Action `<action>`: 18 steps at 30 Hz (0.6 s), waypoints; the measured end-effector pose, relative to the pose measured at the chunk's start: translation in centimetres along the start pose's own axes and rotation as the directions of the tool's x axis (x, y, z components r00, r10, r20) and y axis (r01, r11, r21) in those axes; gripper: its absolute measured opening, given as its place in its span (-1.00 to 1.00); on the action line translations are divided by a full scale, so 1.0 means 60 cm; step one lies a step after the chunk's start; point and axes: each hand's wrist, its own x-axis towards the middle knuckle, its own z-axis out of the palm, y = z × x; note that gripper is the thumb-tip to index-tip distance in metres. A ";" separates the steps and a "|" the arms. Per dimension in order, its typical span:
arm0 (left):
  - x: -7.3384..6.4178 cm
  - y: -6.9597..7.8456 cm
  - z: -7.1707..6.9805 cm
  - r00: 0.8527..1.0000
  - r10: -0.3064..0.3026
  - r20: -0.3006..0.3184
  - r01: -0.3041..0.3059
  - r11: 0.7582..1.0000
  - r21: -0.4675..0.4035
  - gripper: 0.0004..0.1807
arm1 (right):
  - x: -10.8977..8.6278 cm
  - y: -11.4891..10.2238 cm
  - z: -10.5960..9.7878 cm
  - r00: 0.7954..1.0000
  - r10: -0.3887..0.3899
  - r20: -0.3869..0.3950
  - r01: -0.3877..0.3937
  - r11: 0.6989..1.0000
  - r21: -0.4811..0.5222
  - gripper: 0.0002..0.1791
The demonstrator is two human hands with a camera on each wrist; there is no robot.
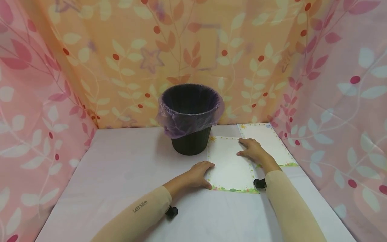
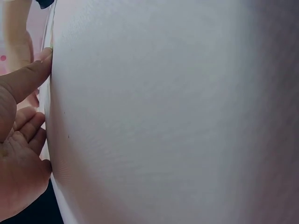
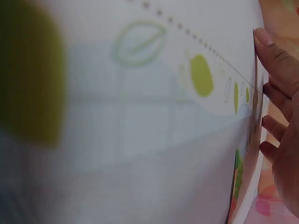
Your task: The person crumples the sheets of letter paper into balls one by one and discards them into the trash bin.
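A white sheet of paper (image 1: pixel 231 164) with a printed sun, dotted border and green garden strip lies flat on the table. My left hand (image 1: pixel 198 174) is at its left edge, thumb near the lower left corner and fingers spread. Across the sheet, my right hand (image 1: pixel 253 149) touches the upper right part with thumb and fingers apart. The left wrist view shows the left hand (image 2: pixel 21 140) with fingertips down at the surface. In the right wrist view, the right hand (image 3: pixel 282 98) has its fingertips on the paper, whose leaf border (image 3: pixel 201 77) looms close.
A second bordered sheet (image 1: pixel 273 141) lies behind and right, partly under the right arm. Left of the sheets stands a black bin (image 1: pixel 190 144) lined with a purple plastic bag (image 1: pixel 184 125). Patterned curtains (image 1: pixel 127 67) enclose the white-covered table (image 1: pixel 121 161) at the back and sides.
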 end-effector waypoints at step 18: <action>-0.002 0.004 -0.001 1.000 -0.017 -0.001 0.017 1.000 -0.016 0.07 | -0.013 -0.029 -0.006 0.994 -0.056 -0.089 0.050 0.996 -0.077 -0.05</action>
